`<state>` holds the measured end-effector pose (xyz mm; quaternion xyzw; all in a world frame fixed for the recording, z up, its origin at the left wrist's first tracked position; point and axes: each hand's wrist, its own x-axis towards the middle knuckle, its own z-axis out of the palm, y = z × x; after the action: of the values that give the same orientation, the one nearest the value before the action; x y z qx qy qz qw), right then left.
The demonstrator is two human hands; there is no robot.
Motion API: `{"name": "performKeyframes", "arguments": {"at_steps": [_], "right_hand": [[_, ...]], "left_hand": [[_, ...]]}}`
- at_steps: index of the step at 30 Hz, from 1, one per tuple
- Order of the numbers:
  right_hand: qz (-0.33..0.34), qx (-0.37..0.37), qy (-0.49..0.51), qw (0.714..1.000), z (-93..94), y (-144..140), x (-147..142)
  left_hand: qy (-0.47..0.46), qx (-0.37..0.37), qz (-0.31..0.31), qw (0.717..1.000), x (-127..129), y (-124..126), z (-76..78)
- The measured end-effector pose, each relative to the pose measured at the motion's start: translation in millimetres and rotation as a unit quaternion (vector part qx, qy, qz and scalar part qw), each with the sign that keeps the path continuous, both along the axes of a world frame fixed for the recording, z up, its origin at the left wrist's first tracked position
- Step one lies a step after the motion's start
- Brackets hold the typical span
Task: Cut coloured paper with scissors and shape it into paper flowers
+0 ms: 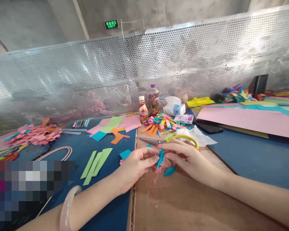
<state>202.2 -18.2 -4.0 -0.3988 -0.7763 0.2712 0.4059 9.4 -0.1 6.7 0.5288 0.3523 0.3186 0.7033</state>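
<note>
The left hand (pixel 140 163) pinches an apparently unfinished blue paper piece (pixel 160 159); whether the right hand (pixel 189 158), fingers bent, grips it is unclear. The paper-strip cluster (pixel 164 122) behind looks finished.

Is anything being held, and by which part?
Blue paper, pinched by its left side in the left hand; whether the right hand also grips it can't be told.

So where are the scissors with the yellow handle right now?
In the head view, the scissors lie just right of centre on the brown tabletop, beyond the right hand, with crumpled white tissue by their handle.
</note>
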Motion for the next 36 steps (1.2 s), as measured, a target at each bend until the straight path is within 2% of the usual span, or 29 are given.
{"name": "performKeyframes", "arguments": {"at_steps": [3,13,19,28,36], "right_hand": [[0.016,0.052,-0.017,0.998,-1.5,0.9,0.8],[0.025,0.107,-0.005,0.994,-3.0,1.7,2.6],[0.045,0.103,0.005,0.994,-4.4,3.5,3.9],[0.03,0.104,0.007,0.994,-4.0,0.6,1.8],[0.032,0.057,0.013,0.998,-2.8,1.0,-0.4]], "left_hand": [[-0.01,-0.003,-0.002,1.0,0.2,-0.3,0.1],[-0.005,-0.016,-0.012,1.0,-0.3,-0.4,1.5],[-0.014,-0.025,-0.024,0.999,0.1,0.0,1.2],[-0.01,-0.026,-0.029,0.999,-0.3,0.1,-0.3],[0.001,-0.027,-0.026,0.999,0.7,-0.6,1.7]]}}
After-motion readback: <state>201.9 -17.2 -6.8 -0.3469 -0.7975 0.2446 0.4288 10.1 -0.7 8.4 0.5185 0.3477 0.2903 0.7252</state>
